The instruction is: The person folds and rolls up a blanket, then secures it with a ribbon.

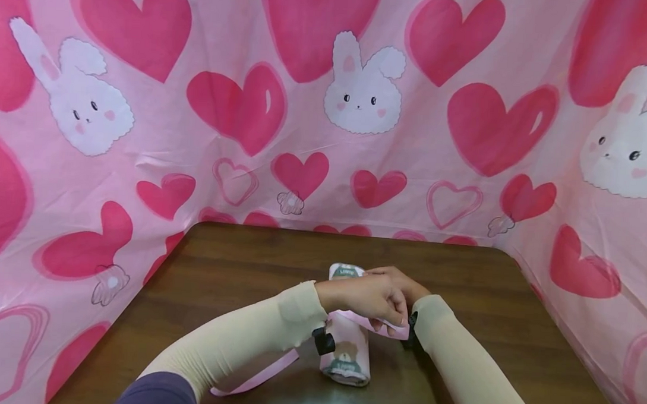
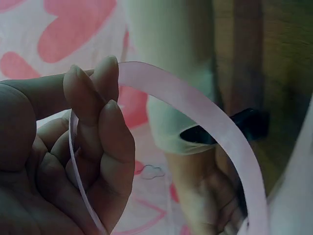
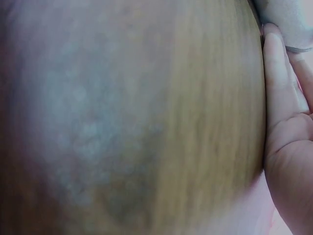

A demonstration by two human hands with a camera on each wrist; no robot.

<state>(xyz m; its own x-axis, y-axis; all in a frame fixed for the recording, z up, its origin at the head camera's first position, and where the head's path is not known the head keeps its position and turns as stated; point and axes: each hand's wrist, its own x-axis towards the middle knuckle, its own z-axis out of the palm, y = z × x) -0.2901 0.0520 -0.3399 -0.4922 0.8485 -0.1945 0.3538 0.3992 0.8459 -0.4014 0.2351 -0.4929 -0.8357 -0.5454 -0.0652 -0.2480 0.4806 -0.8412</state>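
Observation:
A rolled cloth (image 1: 345,340) with a printed bear and pale pink and white sides lies lengthwise on the wooden table. Across its middle runs a pink ribbon (image 1: 400,332). My left hand (image 1: 367,296) is above the roll, pinching the ribbon between thumb and fingertips; in the left wrist view the ribbon (image 2: 195,105) arcs away from the pinch. Behind it, my right hand (image 1: 401,281) reaches to the roll's far right side, partly covered by the left. The right wrist view shows its fingers (image 3: 279,73) extended low along the table, beside the pale roll (image 3: 286,22).
A loose tail of ribbon (image 1: 258,375) trails on the table (image 1: 246,259) to the left of the roll, under the left forearm. A pink cloth backdrop (image 1: 315,142) with hearts and rabbits surrounds the table's back and sides. Both wrists wear dark camera mounts.

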